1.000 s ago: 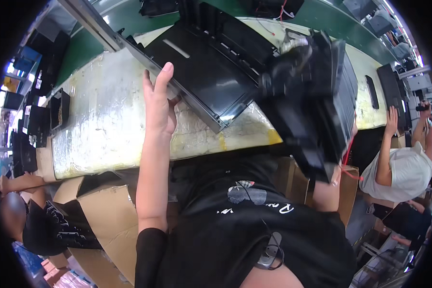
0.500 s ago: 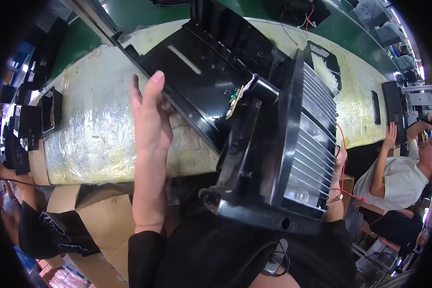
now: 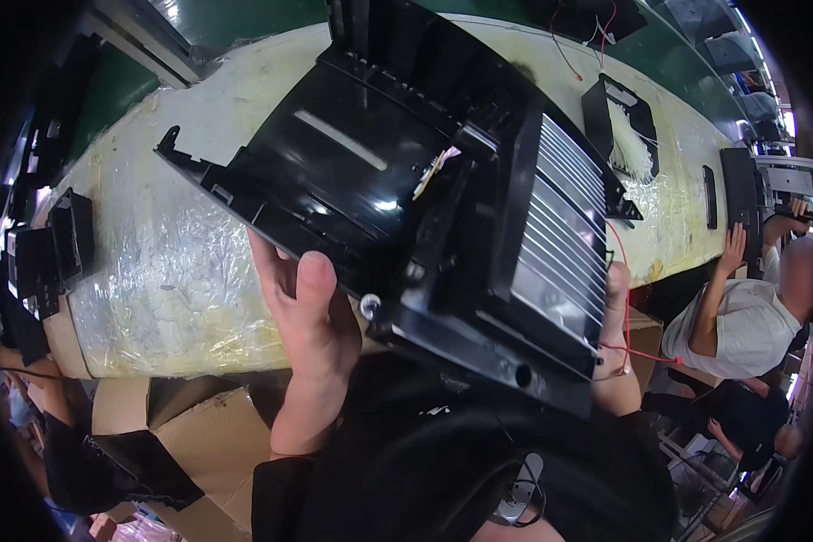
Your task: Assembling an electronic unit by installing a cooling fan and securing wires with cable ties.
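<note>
A large black plastic housing (image 3: 334, 185) is held up in front of me, tilted above the table. It has a wide flat panel with a pale slot, a side with metal-looking slats (image 3: 560, 226), and a small circuit board (image 3: 434, 173) near its middle. My left hand (image 3: 312, 316) grips its near left edge, thumb on the outside and fingers running underneath, partly hidden. At the right, my right hand (image 3: 616, 325) holds the slatted side; most of its fingers are behind the housing. A thin red wire (image 3: 625, 271) hangs beside that hand.
Plastic film covers the table (image 3: 172, 298). On it, at the back right, stands a black tray of white cable ties (image 3: 632, 140), with a black strip (image 3: 709, 194) farther right. Dark bins (image 3: 68, 235) sit at the left. An open cardboard box (image 3: 208, 434) is below; a co-worker (image 3: 741, 316) is at right.
The housing has turned and tipped, its left edge swinging out leftward. My left hand has moved down along that edge and now grips it. The right hand has stayed on the slatted side.
</note>
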The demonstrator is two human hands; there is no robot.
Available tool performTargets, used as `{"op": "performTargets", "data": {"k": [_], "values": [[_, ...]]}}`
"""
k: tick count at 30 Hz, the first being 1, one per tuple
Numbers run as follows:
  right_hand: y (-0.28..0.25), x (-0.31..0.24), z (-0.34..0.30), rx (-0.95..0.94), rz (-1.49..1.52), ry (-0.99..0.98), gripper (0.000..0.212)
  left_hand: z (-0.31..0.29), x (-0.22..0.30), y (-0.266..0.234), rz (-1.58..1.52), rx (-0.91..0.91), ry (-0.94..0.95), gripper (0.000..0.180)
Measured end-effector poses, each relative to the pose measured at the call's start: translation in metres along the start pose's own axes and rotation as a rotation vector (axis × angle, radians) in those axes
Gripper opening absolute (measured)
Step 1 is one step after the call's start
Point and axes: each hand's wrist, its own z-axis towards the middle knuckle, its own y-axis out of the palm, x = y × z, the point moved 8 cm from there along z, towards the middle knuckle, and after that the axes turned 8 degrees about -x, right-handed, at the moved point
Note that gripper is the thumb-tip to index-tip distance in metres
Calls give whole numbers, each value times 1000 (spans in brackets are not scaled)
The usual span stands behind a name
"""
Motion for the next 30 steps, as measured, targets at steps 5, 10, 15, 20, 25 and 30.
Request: {"op": "performTargets", "data": {"k": [5,10,15,20,25,30], "values": [[-33,-13,2,231,-188,-72,75,-4,-5,-8,-10,37,13,91],[-36,-16,0,313,-371,-125,71,-3,-7,-10,-44,15,-22,90],[-41,-12,2,349,-452,-66,74,-7,-10,-14,-56,50,-44,90],[-39,-12,9,389,-533,-135,80,-13,-12,-23,-47,88,-49,89],[-46,-18,11,418,-621,-135,79,-15,-11,-23,-56,103,-76,88],[-63,-28,5,468,-783,-161,89,-12,-16,-25,-77,95,-102,89]]}}
